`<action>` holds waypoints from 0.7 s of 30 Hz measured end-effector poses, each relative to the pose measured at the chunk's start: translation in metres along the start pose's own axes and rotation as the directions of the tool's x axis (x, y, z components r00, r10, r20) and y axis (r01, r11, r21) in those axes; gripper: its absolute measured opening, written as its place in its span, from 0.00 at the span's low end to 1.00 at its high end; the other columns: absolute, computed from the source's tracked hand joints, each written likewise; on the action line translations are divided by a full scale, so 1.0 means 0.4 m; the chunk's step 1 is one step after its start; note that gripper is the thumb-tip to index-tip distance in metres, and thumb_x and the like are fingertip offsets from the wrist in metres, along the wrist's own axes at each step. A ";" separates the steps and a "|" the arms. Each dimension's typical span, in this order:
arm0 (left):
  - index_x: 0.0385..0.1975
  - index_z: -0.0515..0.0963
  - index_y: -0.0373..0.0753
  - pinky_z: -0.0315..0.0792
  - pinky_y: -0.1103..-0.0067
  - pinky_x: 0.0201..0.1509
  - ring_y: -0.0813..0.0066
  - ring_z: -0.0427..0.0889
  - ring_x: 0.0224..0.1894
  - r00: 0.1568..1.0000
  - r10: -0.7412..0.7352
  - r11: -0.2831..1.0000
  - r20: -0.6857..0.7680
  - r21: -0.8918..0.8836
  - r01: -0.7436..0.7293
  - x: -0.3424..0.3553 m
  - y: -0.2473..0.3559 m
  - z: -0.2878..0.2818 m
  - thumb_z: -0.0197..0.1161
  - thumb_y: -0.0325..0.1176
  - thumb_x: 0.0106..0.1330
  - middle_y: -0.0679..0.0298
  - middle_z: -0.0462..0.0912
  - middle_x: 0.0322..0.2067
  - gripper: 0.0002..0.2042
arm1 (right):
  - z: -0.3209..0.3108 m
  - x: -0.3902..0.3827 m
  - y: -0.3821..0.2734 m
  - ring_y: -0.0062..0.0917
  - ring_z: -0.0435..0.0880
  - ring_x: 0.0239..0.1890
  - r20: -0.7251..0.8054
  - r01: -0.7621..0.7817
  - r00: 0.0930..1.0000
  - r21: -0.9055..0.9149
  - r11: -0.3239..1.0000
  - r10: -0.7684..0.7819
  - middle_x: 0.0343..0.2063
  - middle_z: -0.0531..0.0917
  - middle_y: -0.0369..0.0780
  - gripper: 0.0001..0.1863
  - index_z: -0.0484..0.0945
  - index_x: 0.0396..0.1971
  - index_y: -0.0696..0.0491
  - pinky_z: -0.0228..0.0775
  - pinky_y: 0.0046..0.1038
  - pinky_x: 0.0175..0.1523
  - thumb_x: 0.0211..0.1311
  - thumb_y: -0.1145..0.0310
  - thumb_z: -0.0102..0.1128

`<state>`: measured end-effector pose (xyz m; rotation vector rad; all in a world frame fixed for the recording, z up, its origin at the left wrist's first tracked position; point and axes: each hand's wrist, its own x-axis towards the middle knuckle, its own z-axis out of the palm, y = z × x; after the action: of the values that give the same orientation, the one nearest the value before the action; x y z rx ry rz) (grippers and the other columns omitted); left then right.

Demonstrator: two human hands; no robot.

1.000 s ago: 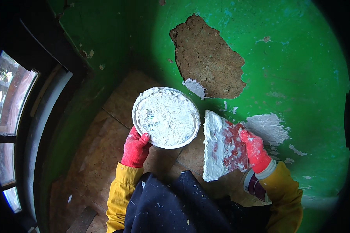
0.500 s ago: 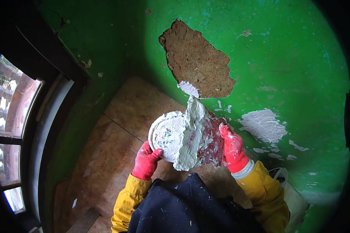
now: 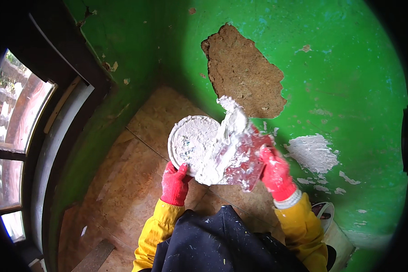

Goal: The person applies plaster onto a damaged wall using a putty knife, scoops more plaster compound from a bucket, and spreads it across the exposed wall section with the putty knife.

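1. The left hand, gloved in red, grasps the near rim of a round lid, thumb on top; the lid is held over the tiled floor, its face coated white
2. The right hand, gloved alike, grips the right side of a wide red scraper
3. The scraper overlaps the lid's right part, thick white paste heaped along its left edge; how hard it presses, I cannot tell
4. Paste could slide off the scraper's far corner to the floor, since it bulges there and looks soft
5. The lid could tip under a firm push, being held only at its near left rim
6. Farther off, a brown hollow breaks the green wall, with a whitish patch to its right
7. Near right, an open container stands partly behind the yellow sleeve; a careless elbow might knock it
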<state>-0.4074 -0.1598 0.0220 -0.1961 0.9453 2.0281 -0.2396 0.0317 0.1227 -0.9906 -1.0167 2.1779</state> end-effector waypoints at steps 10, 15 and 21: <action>0.51 0.66 0.31 0.72 0.67 0.51 0.62 0.78 0.46 0.998 0.024 1.000 -0.058 -0.008 -0.025 -0.040 0.105 0.021 0.51 0.25 0.63 0.54 0.76 0.46 0.16 | 0.219 -0.080 -0.191 0.39 0.74 0.33 0.634 0.593 0.669 -0.770 -0.235 -0.389 0.32 0.75 0.42 0.09 0.76 0.34 0.53 0.68 0.36 0.38 0.51 0.69 0.55; 0.50 0.66 0.32 0.73 0.71 0.50 0.66 0.77 0.46 1.000 0.020 0.998 0.003 -0.053 -0.019 -0.088 0.149 0.075 0.54 0.25 0.61 0.56 0.76 0.46 0.17 | 0.213 -0.069 -0.105 0.37 0.74 0.34 0.776 0.586 0.523 -0.627 -0.514 -0.351 0.35 0.74 0.40 0.20 0.73 0.41 0.56 0.69 0.36 0.38 0.44 0.69 0.63; 0.50 0.66 0.31 0.73 0.71 0.50 0.65 0.77 0.46 0.998 0.061 0.996 0.020 -0.061 -0.060 -0.120 0.193 0.088 0.54 0.24 0.61 0.55 0.76 0.46 0.17 | 0.233 -0.082 -0.032 0.34 0.74 0.36 0.803 0.533 0.511 -0.575 -0.620 -0.306 0.37 0.73 0.40 0.20 0.73 0.42 0.55 0.70 0.34 0.37 0.46 0.68 0.60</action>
<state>-0.4299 -0.1927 0.1110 -0.1795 0.8860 2.1118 -0.2922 -0.0226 0.1876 -0.3211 -2.7095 -0.1161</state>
